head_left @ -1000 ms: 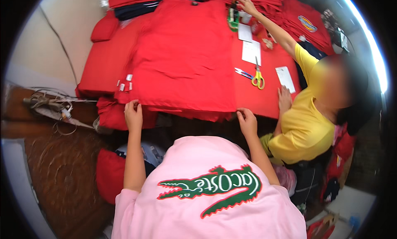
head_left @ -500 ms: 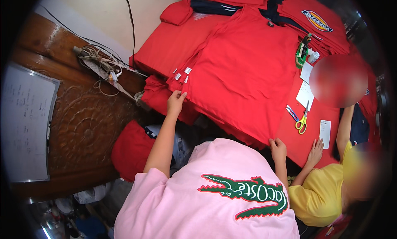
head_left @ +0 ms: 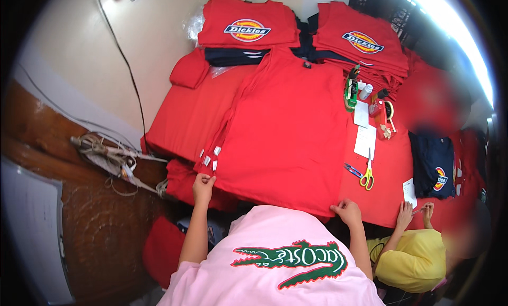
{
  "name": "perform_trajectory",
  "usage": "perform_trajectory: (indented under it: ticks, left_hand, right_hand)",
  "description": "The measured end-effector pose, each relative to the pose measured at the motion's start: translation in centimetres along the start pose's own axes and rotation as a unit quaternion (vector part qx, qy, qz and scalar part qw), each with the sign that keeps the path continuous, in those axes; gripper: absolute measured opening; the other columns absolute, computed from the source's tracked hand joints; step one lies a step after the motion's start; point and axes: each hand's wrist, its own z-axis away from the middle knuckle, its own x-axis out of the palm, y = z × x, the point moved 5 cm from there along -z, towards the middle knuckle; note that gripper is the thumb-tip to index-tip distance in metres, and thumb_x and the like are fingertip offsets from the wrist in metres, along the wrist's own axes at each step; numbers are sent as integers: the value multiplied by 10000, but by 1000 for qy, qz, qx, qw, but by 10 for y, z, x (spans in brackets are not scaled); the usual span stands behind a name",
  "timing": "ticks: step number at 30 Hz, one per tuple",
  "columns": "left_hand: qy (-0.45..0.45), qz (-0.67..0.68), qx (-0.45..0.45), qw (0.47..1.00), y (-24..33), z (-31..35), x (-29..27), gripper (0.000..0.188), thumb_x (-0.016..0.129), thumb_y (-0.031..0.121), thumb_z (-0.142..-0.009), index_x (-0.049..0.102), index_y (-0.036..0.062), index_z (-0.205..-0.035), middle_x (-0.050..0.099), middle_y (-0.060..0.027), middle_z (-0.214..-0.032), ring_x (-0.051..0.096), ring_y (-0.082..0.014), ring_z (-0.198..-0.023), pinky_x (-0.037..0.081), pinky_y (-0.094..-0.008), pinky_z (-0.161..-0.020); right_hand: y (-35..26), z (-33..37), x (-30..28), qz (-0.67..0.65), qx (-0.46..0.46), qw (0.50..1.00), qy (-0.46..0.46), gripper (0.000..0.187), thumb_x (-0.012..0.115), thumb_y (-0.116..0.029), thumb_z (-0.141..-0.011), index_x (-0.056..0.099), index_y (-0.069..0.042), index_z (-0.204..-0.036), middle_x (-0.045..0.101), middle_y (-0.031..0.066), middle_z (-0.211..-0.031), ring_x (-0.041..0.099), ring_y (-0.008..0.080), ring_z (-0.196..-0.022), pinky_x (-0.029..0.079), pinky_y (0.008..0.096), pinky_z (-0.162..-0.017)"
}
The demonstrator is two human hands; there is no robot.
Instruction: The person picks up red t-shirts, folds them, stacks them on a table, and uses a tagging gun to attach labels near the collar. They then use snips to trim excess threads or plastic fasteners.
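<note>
Head view: left hand [head_left: 203,188], right hand [head_left: 347,213], grips pinched closed on red shirt [head_left: 283,139]; white tags [head_left: 207,161], its eight o'clock; lettered badges [head_left: 247,30], eleven, one.

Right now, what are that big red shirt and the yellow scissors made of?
The red shirt looks like matte fabric, maybe cotton: soft folds, no shine. The scissors' handles look like smooth plastic, evenly bright yellow; the thin greyish blades are probably metal.

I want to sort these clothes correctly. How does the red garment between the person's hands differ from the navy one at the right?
The red garment is spread wide; the navy garment looks folded smaller. The navy garment shows a colourful emblem; the red garment's visible face has none. Both are cloth.
</note>
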Motion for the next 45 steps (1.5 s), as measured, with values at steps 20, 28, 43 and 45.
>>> perform_trajectory:
  ticks: [20, 28, 43, 45]
  left_hand:
    - [-191, -23, 563, 803, 467, -244, 249, 119, 654, 37, -942, 723, 40, -1038, 713, -147, -1056, 693, -368, -1055, 546, -448, -931]
    - [-109, -275, 682, 669, 535, -336, 403, 300, 839, 224, -834, 755, 101, -1095, 615, -135, -1120, 670, -380, -1037, 582, -500, -886]
    - [-233, 90, 244, 937, 545, -415, 352, 110, 624, 106, -1065, 650, 1, -1046, 745, -110, -736, 715, -161, -573, 531, -270, -510]
    - [-237, 159, 240, 928, 541, -412, 356, 86, 620, 106, -1064, 589, 25, -1070, 764, -163, -904, 740, -193, -640, 551, -293, -525]
  right_hand:
    - [-150, -192, -20, 95, -286, 933, 195, 698, 696, -358, -899, 534, -175, -1552, 352, 145, -1718, 330, 338, -1588, 284, 516, -1278]
    - [-148, -195, -33, 75, -252, 947, 186, 681, 708, -330, -895, 549, -182, -1540, 372, 152, -1702, 372, 332, -1564, 337, 519, -1240]
    - [-137, -207, -32, 16, -190, 951, 245, 721, 743, -240, -856, 547, -98, -1536, 428, 193, -1660, 426, 385, -1513, 386, 497, -1193]
    - [-137, -208, -32, 14, -189, 952, 241, 718, 742, -241, -857, 550, -98, -1534, 430, 192, -1659, 424, 384, -1516, 385, 496, -1194]
